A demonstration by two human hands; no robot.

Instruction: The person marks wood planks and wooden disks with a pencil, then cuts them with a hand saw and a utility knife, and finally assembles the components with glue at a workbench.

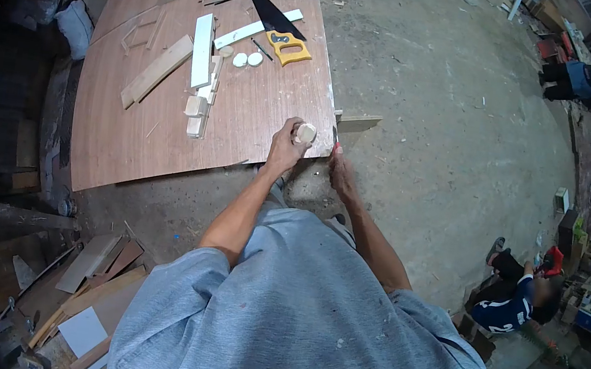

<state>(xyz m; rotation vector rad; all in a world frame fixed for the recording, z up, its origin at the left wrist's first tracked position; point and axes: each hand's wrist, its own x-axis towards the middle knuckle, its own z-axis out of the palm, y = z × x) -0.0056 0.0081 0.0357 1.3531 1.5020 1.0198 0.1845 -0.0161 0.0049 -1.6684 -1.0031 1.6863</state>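
Near the table's front right corner, my left hand [287,145] is closed around a small pale wooden block [305,133]. Just past the table's right edge, my right hand [341,172] grips a tool with a red handle [337,148]; its dark, thin blade points away from me beside the corner. Farther back on the wooden table [244,119] lies a handsaw [279,28] with a yellow handle. Two white round pieces [247,60] rest left of the saw handle, close to white strips [202,51]. A squared wooden block [196,106] sits to the left of my left hand.
A long board [156,71] lies on the table's left part. Below the right edge, a wooden piece [359,122] sticks out. One person [509,303] sits at the lower right; another person [581,81] is at the upper right. Scrap boards [85,306] lie at the lower left.
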